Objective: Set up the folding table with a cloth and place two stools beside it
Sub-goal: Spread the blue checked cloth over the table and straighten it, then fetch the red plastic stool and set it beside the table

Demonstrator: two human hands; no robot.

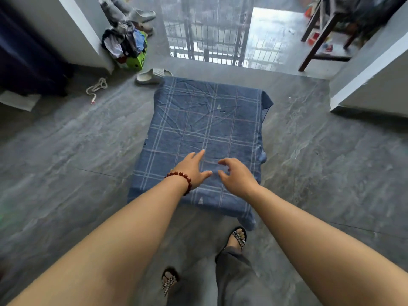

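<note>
Grey stone-patterned floor [66,151] is extending from the near side to a barred gate [209,29] at the far side. At the centre, the blue checked cloth [209,120] is lying over the low folding table and covering it fully, so the table's frame is hidden. A loose corner of the cloth is sticking out at the far right.

The left hand [191,167], wearing a red bead bracelet [181,175], is reaching over the near part of the cloth, fingers straight and slightly spread, gripping nothing. Whether it is touching the fabric cannot be told. The right hand [237,175] is hovering just beside it, fingers loosely curled and apart, holding nothing.

Judged step: smoothing the cloth. Both palms should be pressing flat and sweeping outward from the centre, working out the creases showing on the far half, then evening the overhang left and right.

No stool is showing beside the table. A dark wooden-legged piece [320,38] is standing at the far right, type uncertain.
</note>
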